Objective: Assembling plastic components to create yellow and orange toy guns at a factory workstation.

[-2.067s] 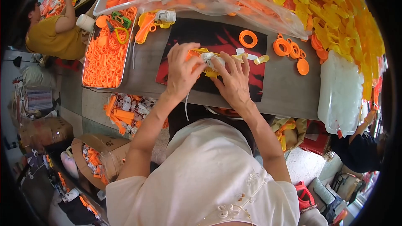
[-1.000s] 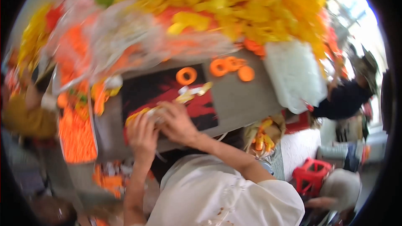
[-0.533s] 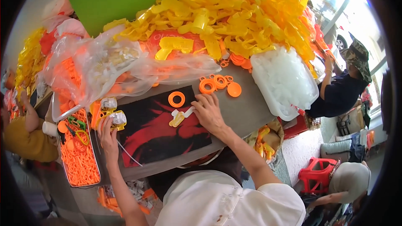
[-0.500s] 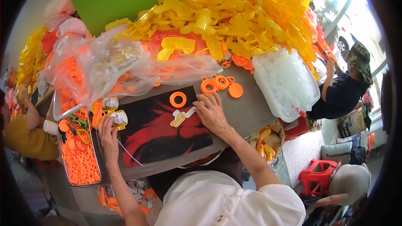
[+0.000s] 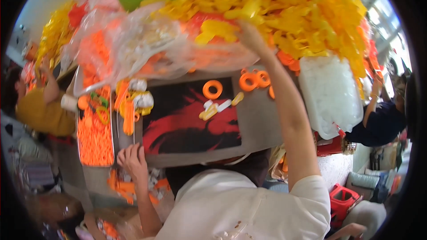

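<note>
My left hand (image 5: 132, 160) lies at the near edge of the table, by the corner of a black and red mat (image 5: 191, 140). Its fingers are spread and hold nothing. My right arm stretches far across the table, and my right hand (image 5: 251, 36) is at the edge of a heap of yellow plastic parts (image 5: 302, 13), beside a yellow gun-shaped shell (image 5: 216, 31). Blur hides its fingers. On the mat are an orange ring (image 5: 212, 90), a small yellow piece (image 5: 208, 112) and a small white piece (image 5: 224, 105). Yellow parts with clear pieces (image 5: 143, 101) sit left of the mat.
A tray of small orange parts (image 5: 94, 146) stands at the left, with yellow-handled cutters (image 5: 102, 115) on top. Clear plastic bags (image 5: 151, 44) lie behind. At right are more orange rings (image 5: 248, 81) and a white tub (image 5: 331, 100). Other people work at both sides.
My right hand has left the small pieces on the mat and reached forward to the yellow heap. My left hand has drawn back from the yellow parts to the near edge. The view has shifted.
</note>
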Demonstrator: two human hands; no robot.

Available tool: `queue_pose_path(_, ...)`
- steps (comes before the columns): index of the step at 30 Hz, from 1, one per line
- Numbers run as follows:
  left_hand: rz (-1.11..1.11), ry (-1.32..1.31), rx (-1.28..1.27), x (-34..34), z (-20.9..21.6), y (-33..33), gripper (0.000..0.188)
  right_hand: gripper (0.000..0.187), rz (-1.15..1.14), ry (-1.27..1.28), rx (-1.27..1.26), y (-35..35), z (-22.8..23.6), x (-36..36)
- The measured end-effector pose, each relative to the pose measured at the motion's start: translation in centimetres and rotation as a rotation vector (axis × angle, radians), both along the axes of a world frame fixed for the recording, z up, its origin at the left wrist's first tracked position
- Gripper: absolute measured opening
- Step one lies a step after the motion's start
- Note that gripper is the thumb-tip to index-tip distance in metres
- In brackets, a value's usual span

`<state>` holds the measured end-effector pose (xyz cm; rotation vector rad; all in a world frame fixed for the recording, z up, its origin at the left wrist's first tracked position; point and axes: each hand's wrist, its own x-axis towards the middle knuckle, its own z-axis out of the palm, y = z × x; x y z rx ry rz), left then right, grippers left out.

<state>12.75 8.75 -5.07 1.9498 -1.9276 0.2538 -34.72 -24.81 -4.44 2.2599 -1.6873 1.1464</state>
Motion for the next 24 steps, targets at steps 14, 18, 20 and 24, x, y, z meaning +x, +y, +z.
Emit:
queue_pose_path(14,0.149,0.258,-0.104,-6.0,-2.1,4.1,0.035,0.018,-0.403,0.22,-0.363,5.4,5.9,1.5)
queue_pose_path(18,0.132,0.345,-0.219,-5.5,-2.1,4.5,0.028,0.015,0.192,-0.486,0.13,14.4,5.8,9.3)
queue_pose_path(20,0.064,0.371,-0.32,-4.9,-1.9,4.5,0.023,0.008,0.242,-0.582,0.477,20.0,5.3,15.5)
queue_pose_path(24,0.02,0.414,-0.392,-4.1,-1.0,4.2,0.022,0.018,0.362,-0.118,0.376,23.0,-0.6,19.3)
